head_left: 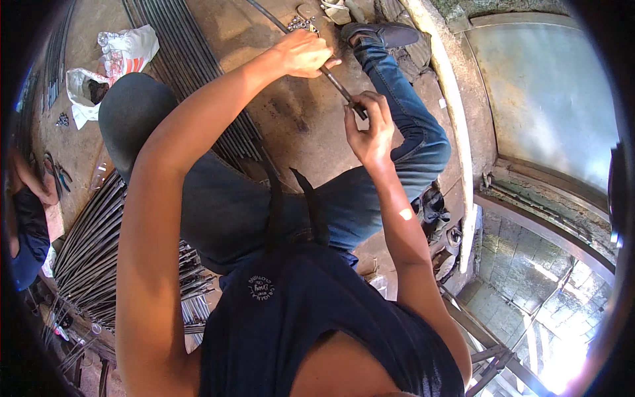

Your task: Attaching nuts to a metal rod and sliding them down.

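The left hand [305, 54] is closed in a fist around a dark metal rod [337, 82], well above the person's lap and over the brown floor [291, 142]. The rod slants from the top edge of the view down to the right, and its lower end reaches the right hand [372, 132] — there the thumb and bent fingers grip it close to the tip. The two hands are near each other but apart, with a short bare length of rod between them. The person sits with knees spread, in blue jeans [231, 208] and a dark shirt [284, 298]; a dark shoe [387, 34] shows just beyond the right hand. Near the left hand, a small heap of shiny metal pieces [302, 25] lies on the floor. A bundle of long rods [188, 49] stretches along the floor left of the left hand, and a second, fanned-out stack of rods [92, 231] lies at lower left. White bags [129, 49] stand beyond the left knee, one open with dark contents. Farther left are pliers [64, 175] — just beside another person's arm [33, 180], partly cut off by the rim.
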`<state>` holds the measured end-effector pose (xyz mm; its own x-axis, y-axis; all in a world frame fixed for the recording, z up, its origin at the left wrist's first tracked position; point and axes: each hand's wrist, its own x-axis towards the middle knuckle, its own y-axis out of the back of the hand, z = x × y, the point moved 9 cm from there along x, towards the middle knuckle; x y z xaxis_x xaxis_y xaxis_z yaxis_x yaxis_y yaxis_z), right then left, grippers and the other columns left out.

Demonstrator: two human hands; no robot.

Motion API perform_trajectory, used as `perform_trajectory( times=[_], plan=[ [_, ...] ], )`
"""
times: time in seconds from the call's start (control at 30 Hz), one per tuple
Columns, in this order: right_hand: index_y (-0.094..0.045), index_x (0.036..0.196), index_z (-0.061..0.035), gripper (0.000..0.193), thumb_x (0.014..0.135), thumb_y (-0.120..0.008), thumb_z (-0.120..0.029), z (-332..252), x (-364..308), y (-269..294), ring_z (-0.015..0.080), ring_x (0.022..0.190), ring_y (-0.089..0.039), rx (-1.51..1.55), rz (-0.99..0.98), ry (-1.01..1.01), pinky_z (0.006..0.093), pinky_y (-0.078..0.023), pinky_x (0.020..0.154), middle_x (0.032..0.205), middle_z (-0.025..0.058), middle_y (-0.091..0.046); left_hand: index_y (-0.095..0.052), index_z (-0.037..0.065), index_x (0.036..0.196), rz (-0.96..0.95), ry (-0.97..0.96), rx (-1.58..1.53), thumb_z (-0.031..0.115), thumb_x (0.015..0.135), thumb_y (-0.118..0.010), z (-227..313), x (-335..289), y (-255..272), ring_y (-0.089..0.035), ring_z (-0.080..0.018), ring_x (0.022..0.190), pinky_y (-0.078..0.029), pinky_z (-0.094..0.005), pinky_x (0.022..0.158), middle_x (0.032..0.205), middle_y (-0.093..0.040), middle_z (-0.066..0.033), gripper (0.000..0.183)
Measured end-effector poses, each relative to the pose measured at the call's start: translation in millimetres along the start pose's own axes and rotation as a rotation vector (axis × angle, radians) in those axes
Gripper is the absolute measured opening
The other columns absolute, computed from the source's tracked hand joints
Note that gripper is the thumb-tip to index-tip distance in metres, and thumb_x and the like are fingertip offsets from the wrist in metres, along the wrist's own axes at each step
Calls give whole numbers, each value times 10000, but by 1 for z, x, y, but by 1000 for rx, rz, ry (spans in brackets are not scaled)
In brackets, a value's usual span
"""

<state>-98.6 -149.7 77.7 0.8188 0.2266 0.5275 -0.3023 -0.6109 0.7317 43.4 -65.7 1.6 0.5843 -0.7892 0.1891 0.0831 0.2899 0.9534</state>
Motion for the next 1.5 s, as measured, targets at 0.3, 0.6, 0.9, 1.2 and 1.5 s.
perform_trajectory(
  times=[0.3, 0.6, 0.9, 1.2, 1.5],
  plan=[
    [-534, 1149, -4, 445, 757, -743, 4, 1, 3, 6, 228, 757, -625, 92, 0, -109, 338, -526, 699, 910, 129, -586, -655, 6, 823, -41, 9, 13, 387, 967, -528, 1, -2, -2, -651, -395, 655, -525, -482, 612, 653, -630, -196, 427],
    [-543, 1105, 31, 377, 769, -714, 36, -1, -1, 4, 263, 771, -652, -39, 0, -36, 346, -531, 680, 960, 155, -600, -658, 3, 840, -49, 26, 17, 380, 966, -529, 2, -1, -1, -657, -398, 690, -528, -481, 642, 697, -647, -203, 418],
    [-565, 1043, 63, 208, 929, -630, -97, -15, 9, 6, 170, 596, -624, -14, 2, 35, 303, -512, 548, 811, 114, -651, -647, 11, 839, -83, 41, 5, 371, 966, -525, -1, -2, -7, -656, -393, 701, -524, -483, 656, 703, -644, -203, 401],
    [-617, 918, -6, 158, 792, -710, 20, -1, 5, 0, 265, 801, -659, 10, -30, -113, 355, -548, 700, 927, 147, -618, -645, 14, 835, -12, -11, -7, 368, 966, -525, 3, -4, -4, -649, -394, 676, -530, -481, 646, 686, -633, -194, 396],
    [-607, 942, 24, 164, 872, -689, -99, 64, -39, -33, 255, 591, -624, 550, -49, -881, 349, -526, 601, 764, 142, -651, -641, 9, 829, -97, -1, 20, 369, 967, -525, -1, -6, -19, -646, -387, 669, -521, -485, 632, 664, -620, -189, 402]
  ],
)
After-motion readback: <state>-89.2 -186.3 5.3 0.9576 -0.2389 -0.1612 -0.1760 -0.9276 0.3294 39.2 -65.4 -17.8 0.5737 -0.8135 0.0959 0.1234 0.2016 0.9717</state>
